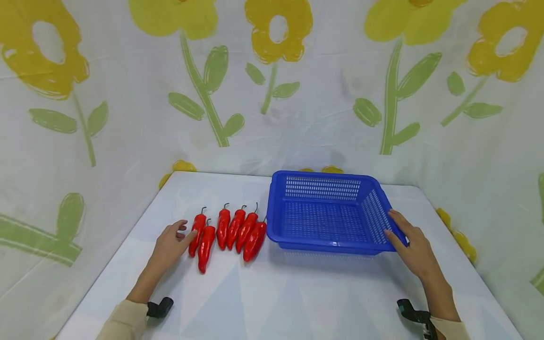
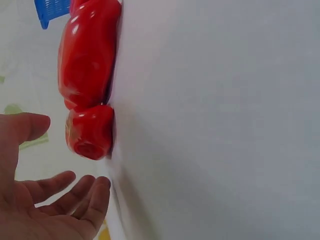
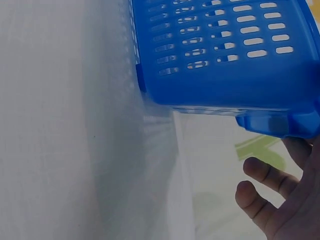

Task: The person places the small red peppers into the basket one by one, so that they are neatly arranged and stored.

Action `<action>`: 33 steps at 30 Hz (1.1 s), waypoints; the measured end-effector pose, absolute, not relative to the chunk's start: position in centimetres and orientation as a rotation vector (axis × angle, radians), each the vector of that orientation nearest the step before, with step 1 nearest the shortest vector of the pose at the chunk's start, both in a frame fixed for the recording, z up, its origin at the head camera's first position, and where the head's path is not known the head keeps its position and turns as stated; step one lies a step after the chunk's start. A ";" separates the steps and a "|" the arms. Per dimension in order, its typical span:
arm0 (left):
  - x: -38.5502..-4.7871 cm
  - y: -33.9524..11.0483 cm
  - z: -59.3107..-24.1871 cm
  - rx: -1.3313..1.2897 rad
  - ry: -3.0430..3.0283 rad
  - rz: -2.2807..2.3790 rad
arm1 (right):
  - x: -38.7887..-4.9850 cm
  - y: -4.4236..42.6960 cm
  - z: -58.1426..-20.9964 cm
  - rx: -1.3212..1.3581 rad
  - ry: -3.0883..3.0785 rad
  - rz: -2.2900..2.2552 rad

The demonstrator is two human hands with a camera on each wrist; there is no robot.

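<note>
Several red peppers with dark stems lie side by side on the white table, left of a blue basket (image 1: 323, 246). My left hand (image 1: 170, 245) is at the leftmost pepper (image 1: 197, 231), thumb and fingers spread apart; in the left wrist view that hand (image 2: 55, 200) has a gap between its fingers and the nearest pepper (image 2: 90, 131). At the basket's right rim, my right hand (image 1: 414, 245) has its thumb over the edge and fingers along the outer side. The right wrist view shows this hand (image 3: 290, 200) beside the basket's corner (image 3: 210, 90), some fingers free of it.
The white table (image 1: 297, 302) reaches back to a hanging cloth (image 1: 318, 127) printed with yellow flowers, which also stands along the left and right sides. The basket holds nothing. Its right part is near the table's right edge.
</note>
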State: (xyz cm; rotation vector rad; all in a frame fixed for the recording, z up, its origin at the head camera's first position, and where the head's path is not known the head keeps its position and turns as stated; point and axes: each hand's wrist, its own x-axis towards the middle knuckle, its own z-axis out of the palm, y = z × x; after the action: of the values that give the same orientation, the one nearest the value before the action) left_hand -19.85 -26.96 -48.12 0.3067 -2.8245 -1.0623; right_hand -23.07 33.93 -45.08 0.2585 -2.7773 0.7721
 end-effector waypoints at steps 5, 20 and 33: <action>-21.0 -27.1 -48.0 0.409 -2.840 -1.121 | -23.1 33.8 -45.1 0.239 -2.795 0.785; -22.6 -27.2 -46.4 0.529 -2.933 -1.295 | -23.1 33.8 -45.3 0.212 -2.780 0.815; -22.2 -28.2 -46.0 0.626 -2.867 -1.441 | -23.1 33.7 -45.2 0.190 -2.802 0.833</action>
State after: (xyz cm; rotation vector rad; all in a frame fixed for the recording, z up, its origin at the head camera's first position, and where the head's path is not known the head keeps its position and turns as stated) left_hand -22.24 -28.24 -45.98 0.6261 -2.8667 -1.4412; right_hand -23.05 33.65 -45.23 0.1902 -2.8022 0.8326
